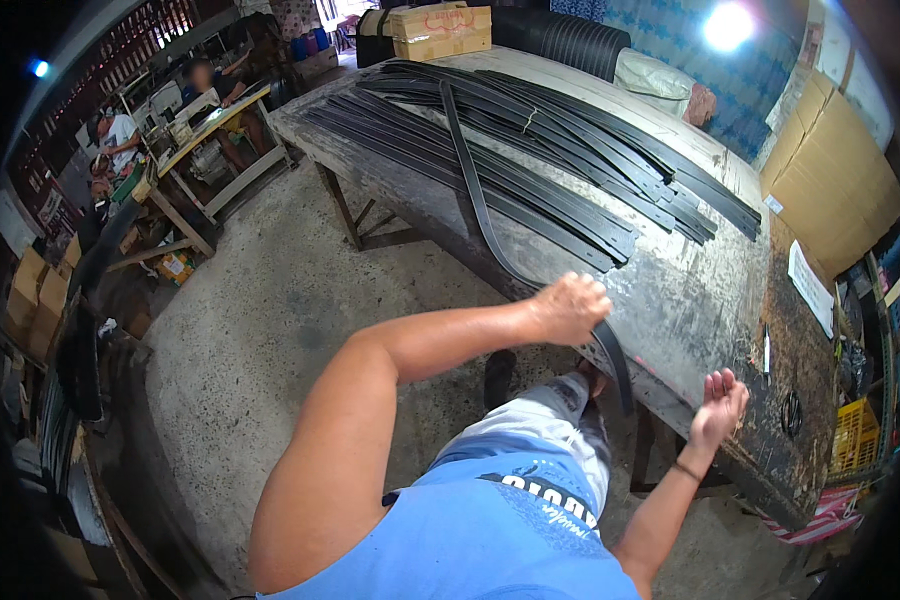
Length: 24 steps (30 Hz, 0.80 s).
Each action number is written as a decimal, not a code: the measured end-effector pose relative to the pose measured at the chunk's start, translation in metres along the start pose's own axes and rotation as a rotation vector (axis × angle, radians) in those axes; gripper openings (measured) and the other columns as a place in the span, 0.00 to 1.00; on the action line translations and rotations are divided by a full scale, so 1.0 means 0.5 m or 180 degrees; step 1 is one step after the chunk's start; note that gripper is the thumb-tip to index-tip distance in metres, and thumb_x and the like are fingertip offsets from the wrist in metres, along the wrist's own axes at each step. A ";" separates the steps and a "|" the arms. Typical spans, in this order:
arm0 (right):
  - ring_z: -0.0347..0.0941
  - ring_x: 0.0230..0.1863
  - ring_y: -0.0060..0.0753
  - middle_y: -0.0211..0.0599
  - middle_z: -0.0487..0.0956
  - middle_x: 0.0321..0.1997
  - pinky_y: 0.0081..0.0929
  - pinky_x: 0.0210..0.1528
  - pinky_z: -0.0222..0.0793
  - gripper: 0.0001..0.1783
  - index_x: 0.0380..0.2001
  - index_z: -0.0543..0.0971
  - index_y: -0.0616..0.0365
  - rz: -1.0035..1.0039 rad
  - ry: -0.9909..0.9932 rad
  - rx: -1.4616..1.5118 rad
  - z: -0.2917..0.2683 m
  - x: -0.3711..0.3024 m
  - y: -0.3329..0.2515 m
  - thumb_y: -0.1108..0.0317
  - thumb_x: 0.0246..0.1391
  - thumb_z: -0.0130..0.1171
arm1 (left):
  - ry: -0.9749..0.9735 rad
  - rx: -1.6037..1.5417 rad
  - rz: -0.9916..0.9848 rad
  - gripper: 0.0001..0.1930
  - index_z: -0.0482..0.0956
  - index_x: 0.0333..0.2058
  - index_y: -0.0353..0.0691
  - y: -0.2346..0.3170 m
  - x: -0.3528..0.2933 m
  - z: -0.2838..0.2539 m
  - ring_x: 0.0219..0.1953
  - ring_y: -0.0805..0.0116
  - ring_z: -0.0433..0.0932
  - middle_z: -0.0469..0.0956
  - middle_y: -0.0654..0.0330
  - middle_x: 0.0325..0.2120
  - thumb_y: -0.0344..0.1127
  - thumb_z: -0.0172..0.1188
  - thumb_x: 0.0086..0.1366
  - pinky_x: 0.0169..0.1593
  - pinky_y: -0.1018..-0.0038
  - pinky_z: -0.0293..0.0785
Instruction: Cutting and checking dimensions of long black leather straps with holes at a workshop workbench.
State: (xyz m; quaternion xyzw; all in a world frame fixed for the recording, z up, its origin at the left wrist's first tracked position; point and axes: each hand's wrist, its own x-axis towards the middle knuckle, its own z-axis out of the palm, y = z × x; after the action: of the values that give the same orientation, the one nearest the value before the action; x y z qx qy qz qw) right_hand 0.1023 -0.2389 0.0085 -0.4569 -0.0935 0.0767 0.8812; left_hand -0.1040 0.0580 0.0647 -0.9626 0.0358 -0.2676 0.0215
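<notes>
from the left, you have first the flat black strips (490, 182), lying side by side on the table (705, 320) in the upper middle of the frame. across them goes one long black strip (466, 160); its long axis runs from the upper middle downward and to the right, bending like a bow near the table edge, until it reaches your left hand (570, 308) near the centre. this hand is the nearer one: it is closed in a fist around the strip, which enters the grip from the upper left and leaves it at the lower right, with a short loose end curving down. farther right, your right hand (720, 408) is apart from the strip, by the near table edge; its fingers are half curled, and nothing is seen in it. the loose end is to the left of this hand, near but not touching. beyond, a thin white object (767, 350) and a small dark coil (791, 414) lie on the table.
</notes>
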 end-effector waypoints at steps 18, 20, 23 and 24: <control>0.59 0.33 0.26 0.32 0.63 0.31 0.24 0.40 0.61 0.09 0.37 0.65 0.61 -0.1831 -0.0412 -0.3918 0.041 -0.041 -0.181 0.66 0.69 0.40 | 0.0439 -0.1418 0.0463 0.26 0.73 0.27 0.41 0.085 0.168 0.088 0.31 0.58 0.79 0.75 0.58 0.25 0.60 0.66 0.47 0.35 0.65 0.74; 0.59 0.33 0.26 0.32 0.63 0.31 0.24 0.41 0.61 0.09 0.38 0.65 0.61 -0.1950 -0.0356 -0.4076 0.015 -0.027 -0.231 0.66 0.69 0.40 | 0.0221 -0.1305 0.0250 0.28 0.73 0.26 0.40 0.015 0.139 0.117 0.30 0.56 0.78 0.75 0.58 0.25 0.63 0.64 0.49 0.35 0.64 0.75; 0.58 0.34 0.29 0.34 0.62 0.33 0.24 0.42 0.60 0.12 0.40 0.65 0.61 -0.2323 -0.0334 -0.4619 -0.073 0.018 -0.308 0.63 0.69 0.39 | -0.0018 -0.1163 0.0053 0.31 0.73 0.25 0.40 -0.046 0.109 0.155 0.31 0.54 0.79 0.75 0.57 0.24 0.67 0.64 0.46 0.35 0.63 0.75; 0.58 0.34 0.30 0.34 0.62 0.33 0.24 0.42 0.59 0.12 0.40 0.65 0.61 -0.2234 -0.0284 -0.4821 -0.093 0.028 -0.332 0.62 0.69 0.39 | -0.0009 -0.1130 0.0028 0.31 0.73 0.25 0.40 -0.051 0.106 0.158 0.31 0.54 0.79 0.75 0.57 0.24 0.67 0.64 0.46 0.35 0.63 0.75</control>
State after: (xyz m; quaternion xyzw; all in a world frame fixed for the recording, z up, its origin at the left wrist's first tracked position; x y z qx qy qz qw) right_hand 0.1351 -0.3673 0.1199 -0.8665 -0.2915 -0.2678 0.3040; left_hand -0.0164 0.0810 0.0258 -0.9515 0.0866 -0.2557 -0.1477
